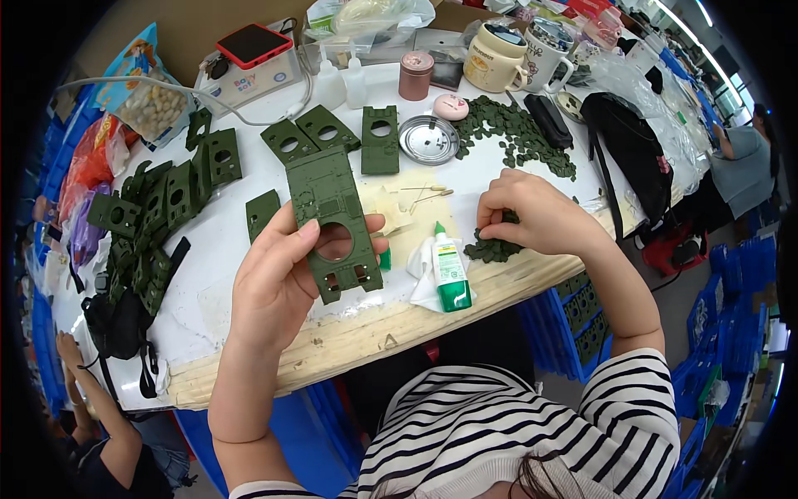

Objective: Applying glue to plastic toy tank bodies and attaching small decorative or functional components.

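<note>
My left hand (278, 270) is closed round the edges of a dark green plastic model tank hull plate (328, 200), which has a large round hole, and holds it above the table. My right hand (532, 212) is pinched at a small heap of green plastic pieces (496, 248); what lies between its fingertips is hidden. Between the hands, a green-and-white glue bottle (451, 270) lies on a white tissue (422, 273). More hull plates (380, 141) lie beyond my left hand, and a stack of them (166, 195) is at the left.
A larger spread of small green pieces (519, 133) lies at the far right, near a silver lid (428, 139) and a black bag (628, 145). Mugs (496, 58), white squeeze bottles (330, 83) and a pink tin (416, 76) stand at the back. Other people are at both sides.
</note>
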`<action>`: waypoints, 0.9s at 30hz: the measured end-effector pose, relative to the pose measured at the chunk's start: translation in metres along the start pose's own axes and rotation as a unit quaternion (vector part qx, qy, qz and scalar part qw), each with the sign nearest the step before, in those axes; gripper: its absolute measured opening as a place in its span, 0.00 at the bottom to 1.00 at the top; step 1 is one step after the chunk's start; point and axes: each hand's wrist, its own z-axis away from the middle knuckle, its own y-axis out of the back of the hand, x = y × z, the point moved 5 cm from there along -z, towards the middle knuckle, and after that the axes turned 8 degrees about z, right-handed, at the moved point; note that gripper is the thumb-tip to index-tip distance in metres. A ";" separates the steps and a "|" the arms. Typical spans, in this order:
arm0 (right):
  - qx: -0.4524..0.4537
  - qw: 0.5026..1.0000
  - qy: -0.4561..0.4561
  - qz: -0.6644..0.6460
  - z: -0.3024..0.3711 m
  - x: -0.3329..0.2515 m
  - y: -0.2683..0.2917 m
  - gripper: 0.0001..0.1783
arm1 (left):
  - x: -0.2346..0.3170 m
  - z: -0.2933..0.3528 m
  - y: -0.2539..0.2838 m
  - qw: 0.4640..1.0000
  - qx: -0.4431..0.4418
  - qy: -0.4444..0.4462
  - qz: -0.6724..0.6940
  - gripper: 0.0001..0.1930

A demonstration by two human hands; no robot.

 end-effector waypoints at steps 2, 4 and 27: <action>-0.009 1.000 0.010 0.021 -0.005 -0.002 -0.004 0.06 | 0.001 0.000 0.000 1.000 -0.010 0.005 0.015 0.22; -0.030 0.999 0.017 0.033 -0.011 -0.002 -0.005 0.06 | 0.001 0.000 0.000 1.000 -0.013 0.011 0.016 0.22; 0.283 0.942 0.153 -0.098 -0.015 -0.071 0.083 0.07 | 0.007 -0.002 0.002 0.999 -0.035 -0.018 0.026 0.23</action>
